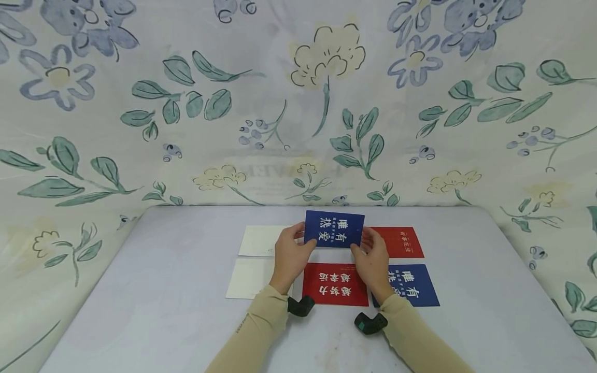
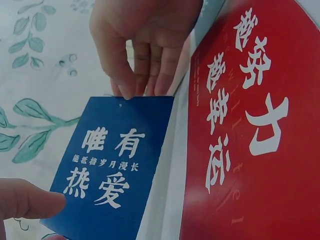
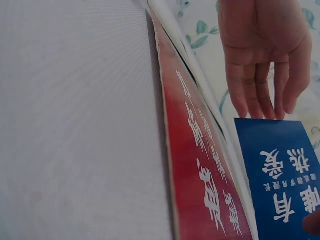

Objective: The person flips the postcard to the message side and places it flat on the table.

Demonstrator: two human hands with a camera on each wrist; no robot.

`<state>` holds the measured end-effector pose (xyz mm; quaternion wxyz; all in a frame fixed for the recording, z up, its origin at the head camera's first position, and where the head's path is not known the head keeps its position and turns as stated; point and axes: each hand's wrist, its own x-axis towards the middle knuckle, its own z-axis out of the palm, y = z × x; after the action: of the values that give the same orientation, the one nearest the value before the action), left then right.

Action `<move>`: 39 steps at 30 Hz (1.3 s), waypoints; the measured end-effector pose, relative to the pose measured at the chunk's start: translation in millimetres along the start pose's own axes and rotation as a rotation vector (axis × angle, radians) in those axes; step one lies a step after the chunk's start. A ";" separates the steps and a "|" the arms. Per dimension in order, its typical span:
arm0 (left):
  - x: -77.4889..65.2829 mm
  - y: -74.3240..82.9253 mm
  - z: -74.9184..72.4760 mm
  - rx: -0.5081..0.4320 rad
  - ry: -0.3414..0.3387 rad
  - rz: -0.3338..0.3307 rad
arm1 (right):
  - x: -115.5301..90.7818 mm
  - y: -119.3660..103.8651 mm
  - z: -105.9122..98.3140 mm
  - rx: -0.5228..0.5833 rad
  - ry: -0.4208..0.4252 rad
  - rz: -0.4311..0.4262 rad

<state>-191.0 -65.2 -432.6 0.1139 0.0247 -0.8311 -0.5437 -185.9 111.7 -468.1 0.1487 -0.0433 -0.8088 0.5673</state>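
Observation:
A blue card (image 1: 333,229) with white Chinese characters is held up between both hands over the table, its printed face towards me. The left hand (image 1: 291,256) pinches its left edge, thumb on the front. At the opposite edge the right hand (image 1: 374,261) pinches it, also with the thumb in front. In the left wrist view, the right hand's fingers (image 2: 141,75) meet the card's short edge, and the left thumb (image 2: 35,198) lies over a corner. Just below the hands, a red card (image 1: 336,285) with white characters lies on the table.
Two white cards (image 1: 249,278) lie at the left, partly behind the left hand. To the right are another red card (image 1: 404,242) and a second blue card (image 1: 422,285), partly covered by the right hand. A floral cloth (image 1: 280,103) hangs behind the white table (image 1: 154,290).

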 end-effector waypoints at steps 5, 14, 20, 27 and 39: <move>0.7 0.6 0.6 0.000 0.005 -0.006 | -0.3 -0.7 -0.6 0.003 0.007 -0.005; 0.5 0.4 -1.9 0.005 -0.006 -0.003 | -0.2 -0.3 0.5 0.018 0.008 0.007; 1.9 -0.4 -1.8 0.009 -0.008 -0.012 | -0.2 -0.6 0.1 0.013 0.003 0.023; 2.4 0.3 -1.6 -0.007 -0.010 -0.042 | 0.3 -1.0 -1.0 0.015 0.001 0.024; 1.2 -0.4 -1.9 -0.005 -0.003 -0.029 | -0.2 0.6 -0.6 0.029 0.021 0.026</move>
<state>-191.9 -67.2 -432.0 0.1048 0.0355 -0.8295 -0.5475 -185.6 112.4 -468.5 0.1505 -0.0573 -0.7983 0.5804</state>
